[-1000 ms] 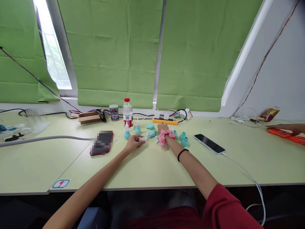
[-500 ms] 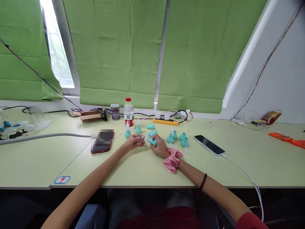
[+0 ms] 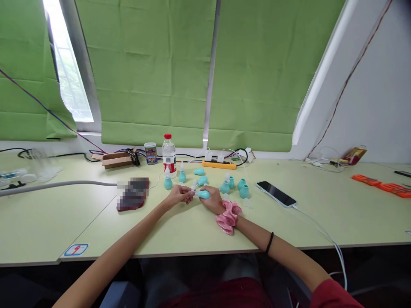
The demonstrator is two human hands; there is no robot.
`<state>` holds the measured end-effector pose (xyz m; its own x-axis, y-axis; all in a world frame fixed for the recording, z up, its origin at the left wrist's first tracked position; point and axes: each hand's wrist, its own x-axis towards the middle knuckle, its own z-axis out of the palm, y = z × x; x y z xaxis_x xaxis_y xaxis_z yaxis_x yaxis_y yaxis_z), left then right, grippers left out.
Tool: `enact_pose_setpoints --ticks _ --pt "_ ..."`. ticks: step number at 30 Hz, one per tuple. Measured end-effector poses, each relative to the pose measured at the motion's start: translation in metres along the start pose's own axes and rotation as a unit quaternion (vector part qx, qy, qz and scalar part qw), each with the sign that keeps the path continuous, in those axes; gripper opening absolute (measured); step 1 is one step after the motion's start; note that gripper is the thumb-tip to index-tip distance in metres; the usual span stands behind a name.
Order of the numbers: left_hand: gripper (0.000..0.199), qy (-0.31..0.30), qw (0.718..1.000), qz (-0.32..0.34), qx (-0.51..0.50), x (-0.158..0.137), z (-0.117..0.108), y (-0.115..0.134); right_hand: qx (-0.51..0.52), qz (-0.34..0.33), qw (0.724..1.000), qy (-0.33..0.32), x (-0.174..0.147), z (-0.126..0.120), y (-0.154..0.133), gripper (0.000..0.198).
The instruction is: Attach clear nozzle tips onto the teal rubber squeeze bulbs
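My right hand (image 3: 212, 201) is closed around a teal squeeze bulb (image 3: 204, 194), which lies sideways with its neck toward the left. The fingertips of my left hand (image 3: 180, 196) pinch a small clear plastic nozzle (image 3: 194, 193) at that neck. Whether the nozzle is seated in the bulb I cannot tell. Just behind my hands lie more teal bulbs, one of them a sideways bulb (image 3: 202, 180). Left of these stand two upright bulbs with clear nozzles, the nearer being a fitted bulb (image 3: 168, 183). Several bulbs, such as an open-necked bulb (image 3: 244, 191), stand to the right.
A water bottle (image 3: 169, 158), a can (image 3: 150, 153) and a cardboard box (image 3: 117, 160) stand along the back beside a yellow power strip (image 3: 218, 164). A blurred dark red object (image 3: 133, 194) lies left, a phone (image 3: 276, 193) with its cable right. Orange items (image 3: 382, 185) lie far right.
My right hand has turned, leaving more of the bulb visible, and the bulb's neck now lines up with the nozzle in my left fingers. The whole view has shifted slightly.
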<state>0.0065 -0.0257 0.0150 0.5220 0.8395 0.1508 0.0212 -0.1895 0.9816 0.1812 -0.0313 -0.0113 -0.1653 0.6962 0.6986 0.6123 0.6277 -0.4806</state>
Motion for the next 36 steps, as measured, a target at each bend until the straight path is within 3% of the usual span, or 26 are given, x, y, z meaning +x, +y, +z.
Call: enact_pose_setpoints --ticks 9,15,21,24,27,29,31,33,36 --pt "0.031 0.038 0.991 0.101 0.082 0.006 0.006 0.000 0.130 0.102 0.986 0.004 0.003 0.006 0.001 0.012" --pt "0.029 0.030 0.984 0.105 0.140 0.005 0.005 0.002 0.186 0.173 0.964 -0.075 0.006 0.003 0.002 0.013" --pt "0.024 0.011 0.981 0.099 0.167 0.003 0.006 0.006 0.240 0.246 0.919 -0.195 0.008 -0.006 -0.001 0.014" --pt "0.032 0.025 0.983 0.104 0.147 0.006 0.007 0.007 0.271 0.262 0.909 -0.175 0.008 -0.005 -0.005 0.016" --pt "0.037 0.089 0.983 0.121 0.108 0.010 0.001 0.009 0.289 0.259 0.913 -0.129 0.007 0.000 -0.009 0.021" --pt "0.038 0.179 0.967 0.136 0.123 0.011 -0.007 0.009 0.293 0.242 0.920 -0.094 0.005 0.002 -0.011 0.023" --pt "0.035 0.256 0.933 0.147 0.207 0.012 -0.017 0.005 0.296 0.224 0.926 -0.070 0.004 0.003 -0.011 0.023" --pt "0.031 0.247 0.899 0.150 0.327 0.012 -0.024 -0.003 0.299 0.214 0.928 -0.065 0.003 0.003 -0.009 0.023" --pt "0.040 0.163 0.861 0.127 0.465 0.013 -0.027 -0.017 0.303 0.200 0.929 -0.071 0.002 0.003 -0.007 0.024"
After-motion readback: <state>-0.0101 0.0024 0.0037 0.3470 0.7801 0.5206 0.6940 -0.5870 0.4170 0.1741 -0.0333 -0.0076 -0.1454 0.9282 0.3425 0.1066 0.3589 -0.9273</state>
